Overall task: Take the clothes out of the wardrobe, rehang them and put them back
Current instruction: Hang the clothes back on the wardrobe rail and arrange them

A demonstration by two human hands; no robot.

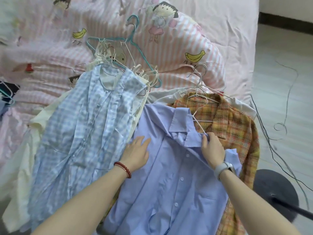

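A plain lavender-blue button shirt [171,180] lies face up on the bed, on top of an orange plaid shirt [237,126]. My left hand [138,151] rests flat on the blue shirt's left shoulder with straight fingers. My right hand [212,148] pinches the shirt's right shoulder by the collar, where a white wire hanger [199,123] pokes out of the neck. To the left lies a light blue checked shirt [84,133] on its own hanger, over a cream garment [42,119].
Several loose hangers, one teal [135,46] and others white, lie on the pink striped cartoon bedspread [169,53] behind the clothes. Thin black cables [271,146] trail over the pale floor on the right. A dark round stand base [277,192] sits at lower right.
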